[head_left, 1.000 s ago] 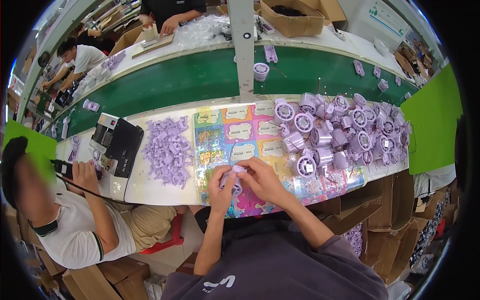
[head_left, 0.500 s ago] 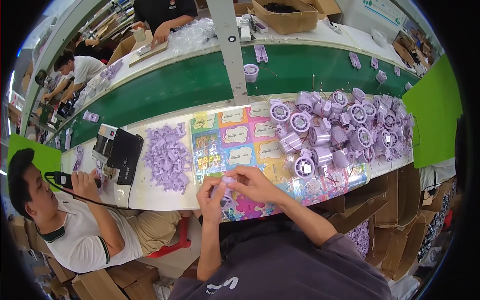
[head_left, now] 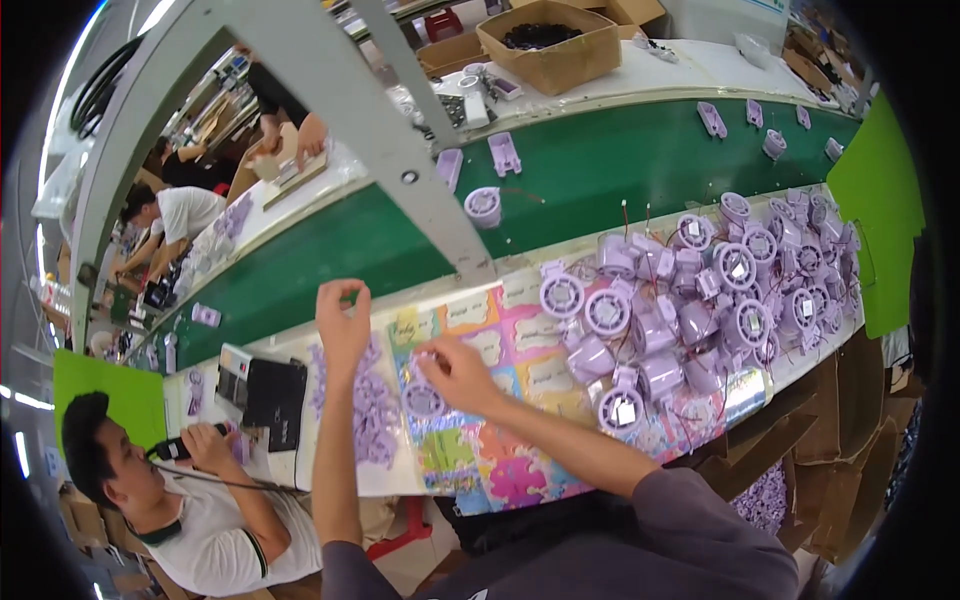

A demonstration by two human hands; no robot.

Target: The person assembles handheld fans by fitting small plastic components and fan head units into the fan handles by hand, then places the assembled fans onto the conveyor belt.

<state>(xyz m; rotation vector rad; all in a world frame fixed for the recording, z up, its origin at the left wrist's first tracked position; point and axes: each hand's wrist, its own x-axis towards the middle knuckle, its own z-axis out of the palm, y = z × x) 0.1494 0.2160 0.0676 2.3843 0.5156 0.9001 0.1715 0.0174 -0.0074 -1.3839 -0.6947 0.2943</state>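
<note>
- The left hand (head_left: 343, 315) is hovering above the far end of a pile of small purple parts (head_left: 375, 420), its fingers curling around a gap; whether the fingertips are meeting, I cannot tell
- The right hand (head_left: 457, 372) is closing thumb and fingers on the top of a round purple housing (head_left: 424, 400), which is sitting over the left part of a colourful sheet (head_left: 515, 483)
- Wired purple housings (head_left: 661, 372) are lying heaped to the right
- A green belt (head_left: 620, 150) is stretching beyond
- At left, a co-worker (head_left: 215, 535) is gripping a dark tool (head_left: 172, 449)
</note>
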